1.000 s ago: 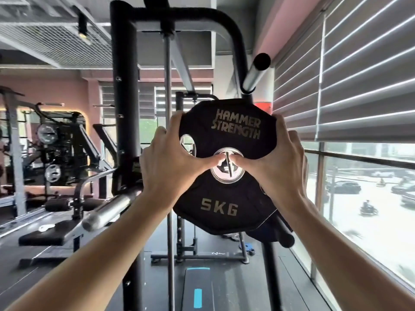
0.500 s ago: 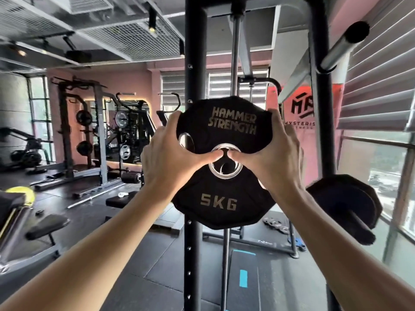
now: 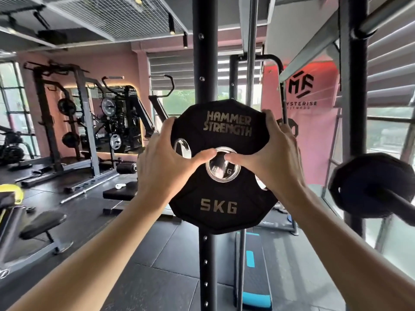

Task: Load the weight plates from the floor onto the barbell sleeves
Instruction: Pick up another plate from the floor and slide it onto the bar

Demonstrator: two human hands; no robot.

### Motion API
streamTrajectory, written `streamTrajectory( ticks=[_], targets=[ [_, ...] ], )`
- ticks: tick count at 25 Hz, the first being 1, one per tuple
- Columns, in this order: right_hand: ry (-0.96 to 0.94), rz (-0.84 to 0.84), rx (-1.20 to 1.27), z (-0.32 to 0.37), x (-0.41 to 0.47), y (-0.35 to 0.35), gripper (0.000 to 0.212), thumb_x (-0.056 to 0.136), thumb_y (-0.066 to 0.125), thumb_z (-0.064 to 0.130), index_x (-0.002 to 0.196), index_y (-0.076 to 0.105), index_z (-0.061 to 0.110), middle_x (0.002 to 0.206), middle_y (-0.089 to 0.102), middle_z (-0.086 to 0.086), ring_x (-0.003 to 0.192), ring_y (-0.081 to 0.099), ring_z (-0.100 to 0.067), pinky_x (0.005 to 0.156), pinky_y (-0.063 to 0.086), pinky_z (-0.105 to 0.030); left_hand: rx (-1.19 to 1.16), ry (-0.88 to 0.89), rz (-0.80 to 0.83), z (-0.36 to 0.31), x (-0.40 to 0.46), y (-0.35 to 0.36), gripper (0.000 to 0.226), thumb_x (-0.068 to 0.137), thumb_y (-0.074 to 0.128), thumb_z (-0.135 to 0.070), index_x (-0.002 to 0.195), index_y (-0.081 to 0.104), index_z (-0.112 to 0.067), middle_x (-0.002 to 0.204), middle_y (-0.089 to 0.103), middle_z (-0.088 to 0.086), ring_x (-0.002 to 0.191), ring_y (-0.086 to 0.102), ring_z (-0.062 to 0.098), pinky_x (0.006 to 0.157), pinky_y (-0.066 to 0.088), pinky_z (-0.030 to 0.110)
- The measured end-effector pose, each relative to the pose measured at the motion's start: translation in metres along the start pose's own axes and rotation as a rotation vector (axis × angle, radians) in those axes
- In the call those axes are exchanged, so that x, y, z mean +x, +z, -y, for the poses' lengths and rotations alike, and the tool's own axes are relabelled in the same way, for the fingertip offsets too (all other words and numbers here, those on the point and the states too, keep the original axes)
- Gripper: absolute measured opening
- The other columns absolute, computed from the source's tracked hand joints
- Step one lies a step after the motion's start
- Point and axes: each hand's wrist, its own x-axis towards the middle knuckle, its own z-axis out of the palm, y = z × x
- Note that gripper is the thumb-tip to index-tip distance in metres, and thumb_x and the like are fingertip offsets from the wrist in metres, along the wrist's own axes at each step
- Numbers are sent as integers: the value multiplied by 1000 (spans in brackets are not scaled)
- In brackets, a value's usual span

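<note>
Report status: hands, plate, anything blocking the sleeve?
Left hand and right hand both grip the 5 kg plate, thumbs at centre hole. Plate held up, not on a sleeve. Black rack upright directly behind; loaded barbell end to the right.

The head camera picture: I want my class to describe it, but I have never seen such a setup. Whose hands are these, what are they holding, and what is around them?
The camera sits on a person's head, so you see their own arms reaching forward. The left hand and right hand grip a black weight plate marked 5KG, thumbs at its centre hole. Behind it stands a black rack post. At the right, another dark plate already sits on a bar. It is a gym, with dark floor mats.
</note>
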Motion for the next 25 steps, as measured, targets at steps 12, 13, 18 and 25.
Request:
streamTrajectory(
  ticks=[12, 13, 18, 25],
  targets=[
    [77, 118, -16, -17, -12, 55, 120, 57, 87, 60, 155, 22, 37, 124, 48, -3, 117, 54, -25, 89, 41, -30, -85, -69, 111, 57, 2, 36, 90, 69, 70, -73, 144, 36, -37, 128, 59, -4, 121, 57, 24, 101, 45, 49],
    [87, 117, -6, -21, -12, 58, 121, 58, 87, 58, 156, 20, 36, 125, 47, -3, 118, 53, -24, 88, 38, -28, -91, -63, 115, 58, 4, 40, 91, 70, 70, -72, 146, 35, -36, 132, 58, -3, 124, 55, 23, 103, 44, 49],
    [96, 84, 50, -30, -15, 64, 120, 62, 87, 53, 157, 16, 37, 123, 43, -1, 109, 47, -14, 88, 36, -26, -125, -24, 115, 65, 10, 49, 90, 70, 70, -73, 145, 35, -39, 131, 57, -7, 122, 55, 20, 101, 46, 50],
    [-4, -34, 22, -36, -18, 73, 107, 64, 89, 43, 153, 28, 36, 117, 42, -2, 105, 53, -20, 86, 42, -29, -310, 16, 133, 81, 11, 66, 92, 70, 75, -60, 148, 35, -30, 133, 52, -2, 125, 51, 15, 105, 43, 39]
  ],
)
